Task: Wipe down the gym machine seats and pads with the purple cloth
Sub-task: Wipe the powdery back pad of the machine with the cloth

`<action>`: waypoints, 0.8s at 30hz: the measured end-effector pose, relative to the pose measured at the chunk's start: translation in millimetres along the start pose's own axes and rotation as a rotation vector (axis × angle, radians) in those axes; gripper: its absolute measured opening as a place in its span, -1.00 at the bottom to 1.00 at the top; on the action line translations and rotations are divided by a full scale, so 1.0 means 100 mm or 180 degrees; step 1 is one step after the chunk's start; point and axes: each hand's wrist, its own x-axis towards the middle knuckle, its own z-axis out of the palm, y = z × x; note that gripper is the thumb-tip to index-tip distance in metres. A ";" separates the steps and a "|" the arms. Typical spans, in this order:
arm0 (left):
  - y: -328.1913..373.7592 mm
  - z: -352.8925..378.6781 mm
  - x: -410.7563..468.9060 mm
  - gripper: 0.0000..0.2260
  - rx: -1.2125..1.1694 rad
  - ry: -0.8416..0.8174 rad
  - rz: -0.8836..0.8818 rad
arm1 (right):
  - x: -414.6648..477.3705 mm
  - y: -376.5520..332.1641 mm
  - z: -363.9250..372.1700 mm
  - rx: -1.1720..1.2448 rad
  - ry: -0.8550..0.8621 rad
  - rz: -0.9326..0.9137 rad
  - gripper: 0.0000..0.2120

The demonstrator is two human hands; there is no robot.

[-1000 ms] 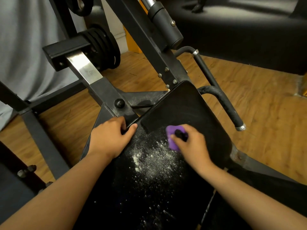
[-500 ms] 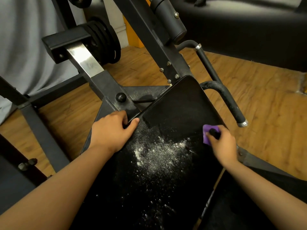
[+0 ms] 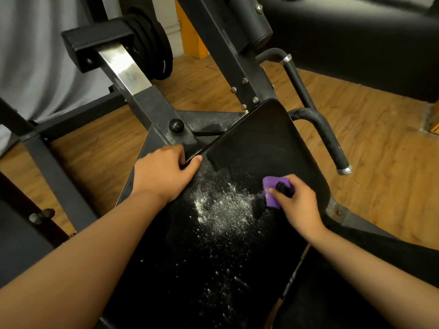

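Observation:
A black padded seat [image 3: 261, 143] of a gym machine fills the middle of the view, with white powder [image 3: 221, 207] scattered over its centre and near part. My right hand [image 3: 299, 205] grips a small purple cloth [image 3: 270, 193] and presses it on the pad at the powder's right edge. A small dark thing sits between my fingers on top of the cloth. My left hand [image 3: 164, 174] grips the pad's left edge, thumb on the top surface. The far part of the pad is free of powder.
Black steel frame bars [image 3: 147, 100] and a stack of weight plates [image 3: 152, 48] stand at the back left. A curved black handle [image 3: 330, 138] sticks out beside the pad's right edge. Another black pad [image 3: 356, 29] lies at the back right over wooden flooring [image 3: 380, 150].
My right hand swept the cloth from the pad's middle out to its right edge, then came back left to the powder's right side. The left hand stayed on the pad's edge.

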 end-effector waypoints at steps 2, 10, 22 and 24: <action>0.00 0.01 0.00 -0.60 -0.0003 0.0004 -0.0006 | 0.11 0.07 -0.11 -0.0043 0.0201 0.0293 -0.89; -0.03 0.04 0.03 -0.58 0.0026 0.0021 0.0044 | -0.46 -0.43 0.34 -0.0096 -0.0215 -0.0409 -0.88; -0.03 0.04 0.03 -0.59 0.0016 -0.0008 0.0091 | -0.03 -0.49 0.22 -0.0273 -0.0158 -0.0778 -0.86; -0.03 0.03 0.03 -0.60 0.0008 0.0000 0.0099 | 0.20 -0.42 0.19 -0.0258 0.0328 -0.0381 -0.87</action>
